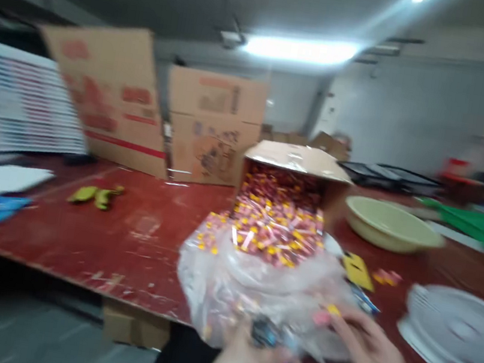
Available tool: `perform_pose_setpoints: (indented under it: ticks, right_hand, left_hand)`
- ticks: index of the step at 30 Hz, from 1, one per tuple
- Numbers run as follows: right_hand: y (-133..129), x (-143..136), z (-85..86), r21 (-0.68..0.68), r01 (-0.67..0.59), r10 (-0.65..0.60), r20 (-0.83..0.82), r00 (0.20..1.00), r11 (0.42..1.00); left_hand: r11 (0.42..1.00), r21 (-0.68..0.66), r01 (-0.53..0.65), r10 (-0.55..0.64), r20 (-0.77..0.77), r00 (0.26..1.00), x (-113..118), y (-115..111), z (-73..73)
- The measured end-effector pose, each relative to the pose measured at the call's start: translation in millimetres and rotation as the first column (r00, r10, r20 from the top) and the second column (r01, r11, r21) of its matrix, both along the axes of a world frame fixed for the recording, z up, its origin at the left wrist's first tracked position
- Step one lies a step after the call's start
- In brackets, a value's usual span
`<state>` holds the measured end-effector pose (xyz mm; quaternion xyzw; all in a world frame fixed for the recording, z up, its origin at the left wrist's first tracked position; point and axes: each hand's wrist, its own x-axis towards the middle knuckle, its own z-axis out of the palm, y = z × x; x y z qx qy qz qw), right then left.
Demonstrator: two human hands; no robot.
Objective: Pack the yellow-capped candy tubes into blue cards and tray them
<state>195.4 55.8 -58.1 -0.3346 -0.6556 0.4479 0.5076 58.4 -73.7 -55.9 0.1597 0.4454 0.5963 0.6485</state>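
My left hand (243, 354) is closed round a small dark and blue object (264, 331), too blurred to name. My right hand (374, 350) pinches a small pink and yellow piece (322, 317) between thumb and fingers. Just beyond both hands, a clear plastic bag (250, 277) spills over the table edge. It lines a cardboard box (297, 158) lying with its mouth towards me. Inside is a heap of small pink and yellow pieces (278, 229), and more show through the bag on the left.
On the red table (123, 243) lie yellow-green items (97, 195) at left. To the right are a pale yellow basin (392, 225), a yellow card (358, 270), a few loose pink pieces (386, 277) and a white round device (460, 329). Large cartons (213, 129) stand behind.
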Motion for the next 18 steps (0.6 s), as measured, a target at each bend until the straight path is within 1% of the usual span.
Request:
perform_pose_setpoints:
  ticks: [1,2,3,4,7,10,13,15,16,18]
  right_hand:
    - [-6.0,15.3,5.0,0.003,0.009,-0.009,0.013,1.0,1.0]
    - [-9.5,23.2,10.5,0.022,-0.002,0.002,0.013,1.0,1.0]
    - [-10.5,25.6,15.6,0.056,-0.021,0.021,0.005,1.0,0.998]
    - [-9.3,24.7,20.2,0.099,-0.038,0.039,-0.003,0.999,0.994]
    - [-2.2,17.5,30.3,0.225,-0.087,0.082,0.031,0.996,0.971]
    - [1.3,16.6,38.3,0.329,-0.133,0.104,0.104,0.989,0.935]
    - [2.8,18.4,45.1,0.397,-0.225,0.154,0.203,0.967,0.89]
    - [4.8,17.7,46.9,0.373,-0.321,0.231,0.267,0.936,0.87]
    - [6.3,16.4,46.2,0.332,-0.363,0.275,0.282,0.919,0.871]
    - [10.1,12.6,41.2,0.196,-0.399,0.348,0.248,0.904,0.896]
  left_hand:
    - [1.0,0.008,-0.026,0.027,-0.172,0.985,-0.7,5.5,-3.3]
    - [1.0,-0.007,-0.006,0.005,-0.206,0.978,-1.7,10.8,-6.1]
    - [0.999,-0.021,0.025,-0.029,-0.212,0.977,-2.7,15.4,-8.2]
    - [0.999,-0.027,0.027,-0.032,-0.239,0.971,-3.4,18.8,-9.6]
    - [0.999,-0.02,-0.032,0.024,-0.294,0.956,-2.8,22.8,-11.2]
    - [0.997,0.004,-0.074,0.07,-0.338,0.939,0.3,23.6,-14.1]
    - [0.996,0.01,-0.089,0.086,-0.375,0.923,2.3,25.3,-18.9]
    - [0.996,0.008,-0.089,0.085,-0.39,0.917,2.6,26.0,-20.9]
    - [0.996,0.006,-0.087,0.082,-0.395,0.915,2.7,26.0,-21.2]
    - [0.997,-0.009,-0.075,0.065,-0.404,0.912,2.8,25.1,-20.1]
